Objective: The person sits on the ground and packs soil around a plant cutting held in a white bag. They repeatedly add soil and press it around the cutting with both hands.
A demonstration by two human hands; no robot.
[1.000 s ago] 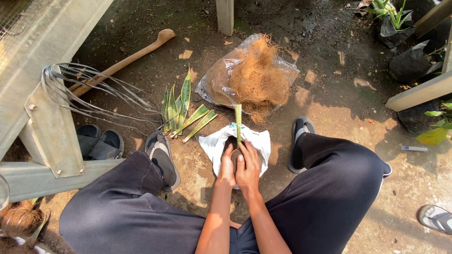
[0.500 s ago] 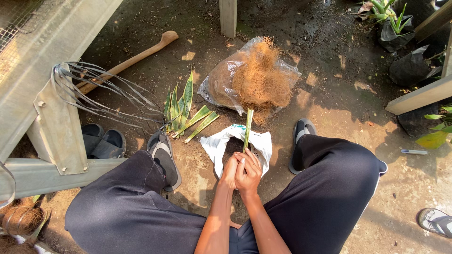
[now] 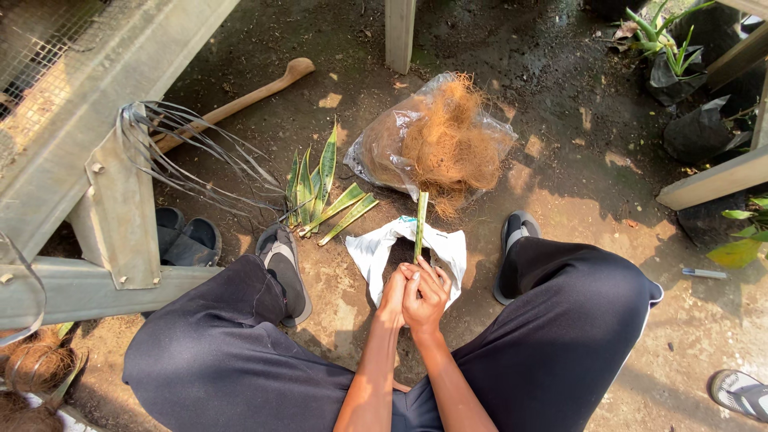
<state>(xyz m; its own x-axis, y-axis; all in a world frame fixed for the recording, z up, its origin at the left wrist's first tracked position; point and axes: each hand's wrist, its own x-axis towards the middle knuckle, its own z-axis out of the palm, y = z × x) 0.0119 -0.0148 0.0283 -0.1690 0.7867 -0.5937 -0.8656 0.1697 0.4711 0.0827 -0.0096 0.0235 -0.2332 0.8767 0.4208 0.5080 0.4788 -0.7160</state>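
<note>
- My left hand and right hand together gripped a narrow green leaf cutting, held upright.
- A white plastic bag lay just beneath them.

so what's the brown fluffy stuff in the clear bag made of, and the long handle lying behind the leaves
Brown stuff: looks like dry coconut-type fibre, wiry, matte tangled strands. Its bag: thin glossy clear plastic, crinkled. Long handle: seemingly bare wood, pale tan, smooth, with a rounded knob end.
</note>
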